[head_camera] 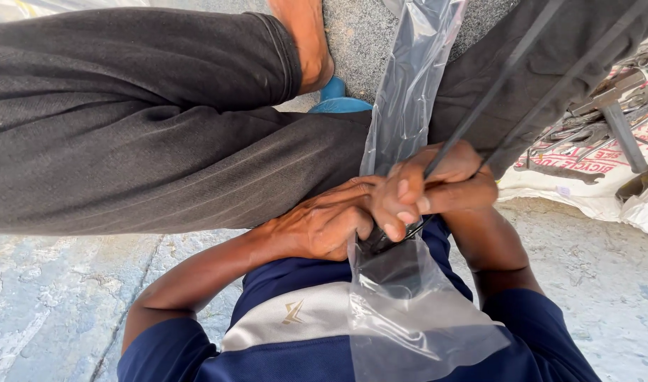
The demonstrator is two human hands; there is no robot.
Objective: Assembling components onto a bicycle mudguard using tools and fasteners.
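My left hand and my right hand are clenched together in front of my blue and white shirt. Both close on a clear plastic bag with a folded black rubber piece inside its lower part. The bag's upper part stretches up between my legs. My right hand also grips two thin black strips that run up and to the right over my trouser leg. What the fingers cover at the bag's neck is hidden.
My legs in dark trousers cross the upper view, with a bare foot on a blue sandal. At right, a hammer and several metal tools lie on a white printed sack. Rough concrete floor lies below.
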